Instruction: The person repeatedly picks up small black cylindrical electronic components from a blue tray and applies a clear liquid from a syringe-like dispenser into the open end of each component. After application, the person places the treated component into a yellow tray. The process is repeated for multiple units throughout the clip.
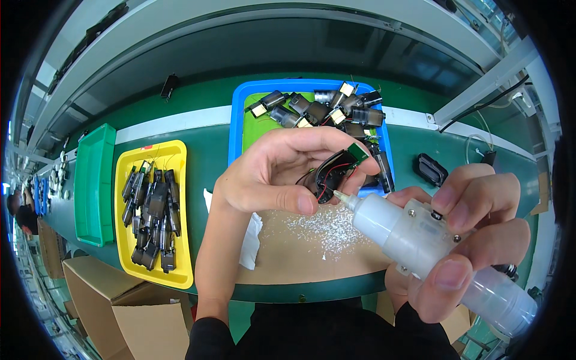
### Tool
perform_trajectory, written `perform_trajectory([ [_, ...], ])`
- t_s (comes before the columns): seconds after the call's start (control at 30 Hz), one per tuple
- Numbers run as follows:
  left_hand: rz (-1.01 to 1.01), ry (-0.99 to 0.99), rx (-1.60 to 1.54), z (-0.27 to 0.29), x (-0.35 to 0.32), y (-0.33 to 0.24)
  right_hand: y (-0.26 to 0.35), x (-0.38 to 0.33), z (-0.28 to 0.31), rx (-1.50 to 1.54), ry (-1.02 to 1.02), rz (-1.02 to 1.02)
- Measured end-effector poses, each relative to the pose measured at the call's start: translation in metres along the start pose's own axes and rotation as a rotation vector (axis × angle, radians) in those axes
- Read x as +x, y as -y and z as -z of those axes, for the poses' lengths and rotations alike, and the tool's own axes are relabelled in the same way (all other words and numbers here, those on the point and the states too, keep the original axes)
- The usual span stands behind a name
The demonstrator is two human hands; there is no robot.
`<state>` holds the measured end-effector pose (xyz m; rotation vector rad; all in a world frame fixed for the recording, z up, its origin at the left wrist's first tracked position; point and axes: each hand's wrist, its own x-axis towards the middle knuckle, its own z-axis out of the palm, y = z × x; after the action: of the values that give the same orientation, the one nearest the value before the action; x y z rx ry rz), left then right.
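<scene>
My left hand is raised over the bench, thumb and fingers closed around a small black plastic housing. Red and dark wires run along the housing, and a small green circuit board sticks out at its upper end. From the right, my right hand grips a translucent white glue dispenser, one finger by a small black button on its side. The dispenser's narrow nozzle points at the housing's lower end; whether they touch I cannot tell. Behind my left hand, a blue tray holds many similar dark parts.
Below my hands lies a brown cardboard sheet strewn with white crumbs, with a crumpled tissue beside it. Leftward are a yellow tray of dark parts and a green tray. A black case lies right; cardboard box lower left.
</scene>
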<state>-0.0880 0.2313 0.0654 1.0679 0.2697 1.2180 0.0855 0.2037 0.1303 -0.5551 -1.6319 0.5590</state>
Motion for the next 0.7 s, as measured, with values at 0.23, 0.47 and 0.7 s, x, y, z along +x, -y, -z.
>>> perform_trajectory([
  [0.23, -0.037, -0.011, -0.005, 0.0, -0.001, 0.003, 0.003, 0.006, 0.012, -0.057, 0.17, 0.033],
  [0.47, -0.041, 0.093, -0.059, 0.007, -0.002, 0.005, 0.0, -0.001, -0.001, 0.001, 0.004, 0.029],
  [0.7, -0.043, 0.307, -0.143, 0.018, 0.001, 0.001, 0.0, -0.001, 0.0, 0.083, 0.012, 0.019],
])
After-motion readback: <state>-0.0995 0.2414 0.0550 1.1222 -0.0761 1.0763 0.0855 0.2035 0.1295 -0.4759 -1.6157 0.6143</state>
